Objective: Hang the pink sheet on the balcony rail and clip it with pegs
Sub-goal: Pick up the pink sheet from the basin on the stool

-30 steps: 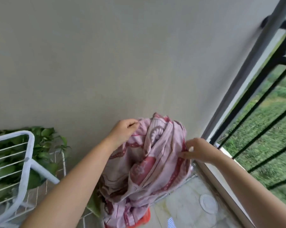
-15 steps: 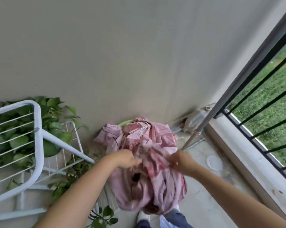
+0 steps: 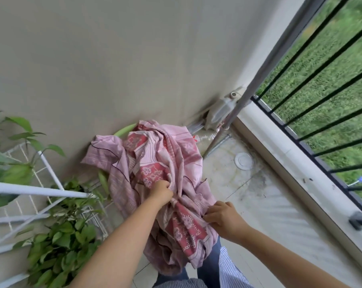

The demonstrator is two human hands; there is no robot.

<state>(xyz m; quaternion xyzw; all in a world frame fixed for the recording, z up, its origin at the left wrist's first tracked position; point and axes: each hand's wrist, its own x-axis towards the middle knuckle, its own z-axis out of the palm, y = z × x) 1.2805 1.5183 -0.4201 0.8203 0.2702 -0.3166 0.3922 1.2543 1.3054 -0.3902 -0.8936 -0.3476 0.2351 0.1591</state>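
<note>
Gripping a bunched pink sheet (image 3: 165, 163) w/ both hands on a balcony, seen from above. Left hand (image 3: 162, 193) clenched round a gathered fold near the middle of the cloth, fingers curled tight, knuckles up. Right hand (image 3: 222, 218) grasping the sheet's lower right edge, fingers curled in, pinching a red-patterned panel against the palm. Both arms bare, reaching fwd from the bottom of frame.

Sheet crumpled in a heap, upper part spilling over a green basin (image 3: 125, 129) by the wall (image 3: 113, 59), lower part hanging in front of jeans and a striped shirt hem. Not on the rail; no pegs seen.

Black balcony rail (image 3: 313, 80) at right, well apart from the cloth, grass beyond its bars. Grey pole (image 3: 265, 65) slanting down from top right to the tiled floor (image 3: 248, 194), just beside the sheet's right side. Plastic jug (image 3: 221, 109) tucked in the corner behind the pole. Round floor drain (image 3: 243, 160) near the ledge. White wire rack (image 3: 36, 192) at left, leafy plants (image 3: 61, 246) around and beneath it, close to the left forearm.
</note>
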